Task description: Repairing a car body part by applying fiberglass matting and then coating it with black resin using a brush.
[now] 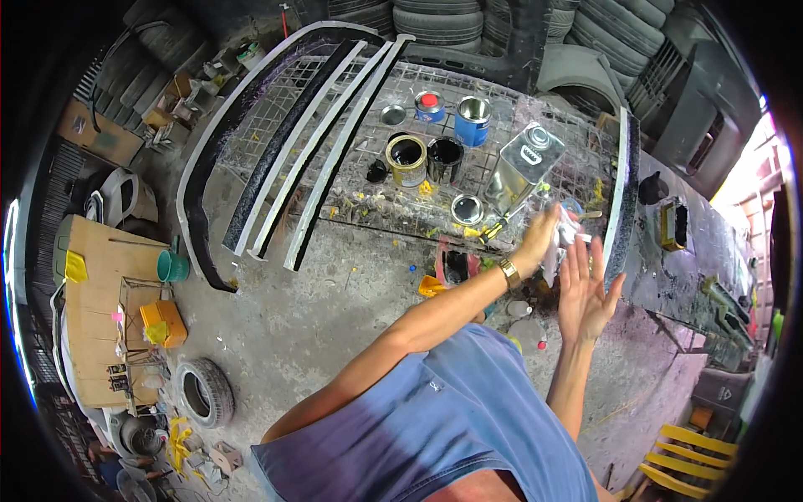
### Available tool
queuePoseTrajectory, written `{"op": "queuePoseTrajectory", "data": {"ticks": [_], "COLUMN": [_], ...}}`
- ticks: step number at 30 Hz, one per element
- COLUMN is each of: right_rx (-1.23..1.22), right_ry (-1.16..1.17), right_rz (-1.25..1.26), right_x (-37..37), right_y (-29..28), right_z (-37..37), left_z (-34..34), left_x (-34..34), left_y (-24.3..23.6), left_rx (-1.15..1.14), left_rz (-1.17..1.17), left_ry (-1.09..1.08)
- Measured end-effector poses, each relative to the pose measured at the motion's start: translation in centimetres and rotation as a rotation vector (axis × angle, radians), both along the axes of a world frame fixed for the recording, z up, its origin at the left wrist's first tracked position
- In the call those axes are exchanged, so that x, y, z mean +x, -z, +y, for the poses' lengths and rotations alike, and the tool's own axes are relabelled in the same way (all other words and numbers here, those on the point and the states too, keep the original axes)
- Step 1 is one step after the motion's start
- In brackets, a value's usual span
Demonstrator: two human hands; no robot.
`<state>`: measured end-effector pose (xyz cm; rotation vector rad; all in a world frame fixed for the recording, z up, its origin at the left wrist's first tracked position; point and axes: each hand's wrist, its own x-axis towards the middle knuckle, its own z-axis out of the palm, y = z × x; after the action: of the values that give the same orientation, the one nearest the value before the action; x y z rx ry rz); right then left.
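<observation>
My left hand (537,247), with a watch on the wrist, grips a crumpled white cloth (565,230) at the right front of the grid-topped workbench (385,209). My right hand (585,297) is open beside it, palm showing and fingers spread upward near the cloth. Behind them lie a metal rectangular can (524,167) and a brush or tool (495,230). Further left stand two open cans of black paint (407,152) (445,159), a blue open can (472,125), a red-capped can (429,106) and a round lid (467,207).
Long trim strips (326,159) lie across the bench's left side. Another strip (623,167) edges its right side, beside a dark panel (686,134). Stacked tyres (435,25) line the back. A loose tyre (203,393), a yellow chair (686,456) and a partly visible person (109,464) are lower down.
</observation>
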<state>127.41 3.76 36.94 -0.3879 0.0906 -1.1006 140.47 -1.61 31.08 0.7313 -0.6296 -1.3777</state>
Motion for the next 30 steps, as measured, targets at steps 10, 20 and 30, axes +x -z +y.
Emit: {"op": "queuePoseTrajectory", "data": {"ticks": [10, 20, 30], "right_rx": [-0.086, 0.045, -0.756], "right_ry": [0.271, 0.633, -0.049], "right_rz": [0.146, 1.208, 1.903], "right_x": [6.3, 0.9, -1.4], "right_y": [-2.3, 3.5, 4.1], "right_z": [-8.7, -5.0, -2.5], "left_z": [4.1, 0.1, -4.1], "left_x": [-3.7, -3.8, -1.8], "left_y": [-4.2, -2.1, 1.1], "left_rx": [0.225, 0.031, 0.1], "left_rz": [0.483, 0.209, -0.639], "left_ry": [0.121, -0.018, 0.294]}}
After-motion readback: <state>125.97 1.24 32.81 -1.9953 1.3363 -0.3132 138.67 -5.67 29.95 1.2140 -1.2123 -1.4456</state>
